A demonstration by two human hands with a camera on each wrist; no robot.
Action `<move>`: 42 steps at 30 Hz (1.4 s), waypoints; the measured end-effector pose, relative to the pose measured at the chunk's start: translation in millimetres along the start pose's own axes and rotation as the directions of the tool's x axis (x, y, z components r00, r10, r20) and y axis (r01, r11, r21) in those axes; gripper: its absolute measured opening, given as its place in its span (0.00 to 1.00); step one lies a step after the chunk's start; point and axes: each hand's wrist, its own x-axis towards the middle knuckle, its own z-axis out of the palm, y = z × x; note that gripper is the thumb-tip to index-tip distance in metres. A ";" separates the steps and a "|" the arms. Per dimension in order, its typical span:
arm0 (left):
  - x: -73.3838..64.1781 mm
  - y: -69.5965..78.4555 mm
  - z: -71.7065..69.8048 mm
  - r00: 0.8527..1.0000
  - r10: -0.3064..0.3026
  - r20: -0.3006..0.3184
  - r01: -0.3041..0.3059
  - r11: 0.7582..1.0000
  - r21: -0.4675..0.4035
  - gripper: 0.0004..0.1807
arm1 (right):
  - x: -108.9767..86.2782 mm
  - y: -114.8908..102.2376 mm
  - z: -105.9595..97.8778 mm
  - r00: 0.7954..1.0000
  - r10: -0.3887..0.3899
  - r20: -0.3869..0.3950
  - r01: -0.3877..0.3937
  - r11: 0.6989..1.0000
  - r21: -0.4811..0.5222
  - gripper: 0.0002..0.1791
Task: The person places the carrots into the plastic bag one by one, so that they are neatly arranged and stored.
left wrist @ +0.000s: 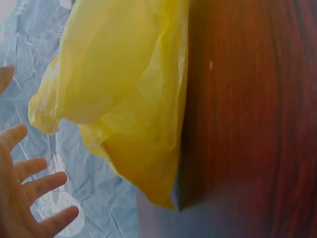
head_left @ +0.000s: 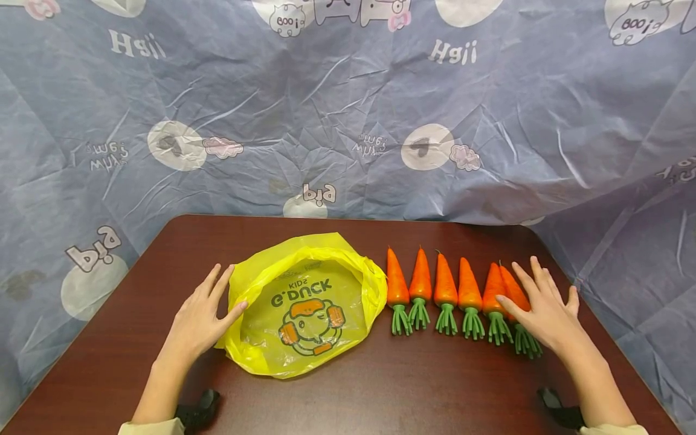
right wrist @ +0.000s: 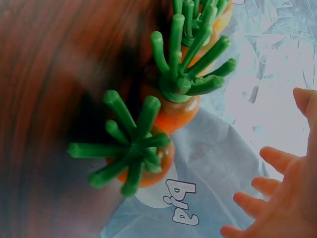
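A yellow plastic bag (head_left: 375, 290) lies on the table with its mouth spread wide toward me, a printed duck showing inside. My left hand (head_left: 198, 317) is at the bag's left edge, fingers spread and holding nothing; the left wrist view has the bag (left wrist: 119, 64) beyond the fingers. To the bag's right, several orange carrots (head_left: 446, 284) with green stem stubs lie in a row, tips pointing away. My right hand (head_left: 551, 311), fingers apart and holding nothing, is over the rightmost carrot (head_left: 513, 290) and partly hides it. Green stubs (right wrist: 133, 148) fill the middle of the right wrist view.
The dark brown wooden table (head_left: 337, 405) has its far edge just behind the bag and carrots. A wrinkled grey-blue printed cloth (head_left: 326, 121) hangs behind it and down both sides. Black bands are on both wrists.
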 end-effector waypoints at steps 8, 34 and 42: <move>-4.6 2.3 9.1 0.996 0.011 -0.086 -0.019 0.995 -0.094 0.38 | -3.9 4.1 9.1 0.998 -0.014 -0.055 0.019 0.995 0.097 0.40; -12.5 -1.6 44.8 0.985 0.033 -0.172 -0.106 0.892 -0.439 0.34 | -5.5 37.3 42.4 0.996 0.019 -0.091 0.009 0.954 0.299 0.33; -11.0 -1.7 48.9 0.985 0.018 -0.171 -0.094 0.888 -0.450 0.35 | -6.6 44.1 50.1 0.996 0.047 -0.074 -0.023 0.955 0.295 0.31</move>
